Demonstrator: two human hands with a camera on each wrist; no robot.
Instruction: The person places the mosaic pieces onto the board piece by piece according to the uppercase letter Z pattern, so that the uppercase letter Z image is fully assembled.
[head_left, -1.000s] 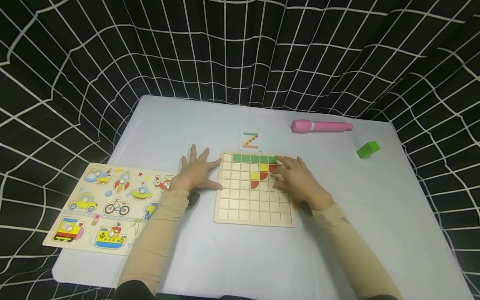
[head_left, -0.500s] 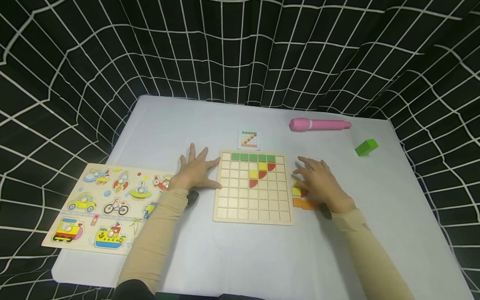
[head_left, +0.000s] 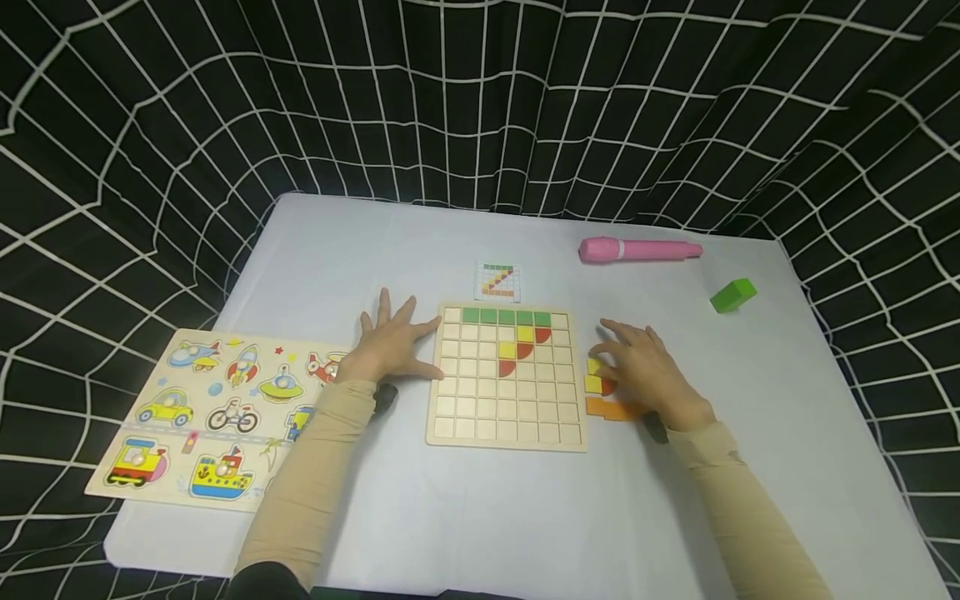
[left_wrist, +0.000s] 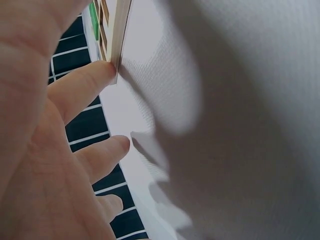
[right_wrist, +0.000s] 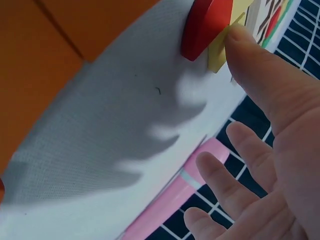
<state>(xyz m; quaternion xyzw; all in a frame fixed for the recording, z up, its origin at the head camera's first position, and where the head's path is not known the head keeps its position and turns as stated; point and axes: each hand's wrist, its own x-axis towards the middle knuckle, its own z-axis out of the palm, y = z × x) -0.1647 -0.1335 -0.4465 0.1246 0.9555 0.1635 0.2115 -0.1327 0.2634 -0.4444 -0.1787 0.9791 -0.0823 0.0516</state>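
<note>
A wooden grid board (head_left: 465,408) lies mid-table, with a row of green squares (head_left: 507,317), yellow squares (head_left: 507,350) and red quarter-round pieces (head_left: 507,367) set in its cells. My left hand (head_left: 386,348) is spread at the board's left edge; in the left wrist view a fingertip (left_wrist: 107,70) touches that edge. My right hand (head_left: 645,367) hovers right of the board, over loose yellow tiles (head_left: 593,384), a red piece (right_wrist: 207,30) and orange tiles (head_left: 615,409). In the right wrist view its thumb (right_wrist: 245,45) meets a yellow tile, the other fingers extended and apart.
A small pattern card (head_left: 497,282) lies behind the board. A pink microphone-shaped object (head_left: 641,249) and a green block (head_left: 732,295) are at the back right. A picture puzzle board (head_left: 217,417) lies under the left forearm, overhanging the table (head_left: 450,517) on the left.
My right hand has moved right, off the board to the loose tiles, and settled slightly lower among them. My left hand stays at the board's edge.
</note>
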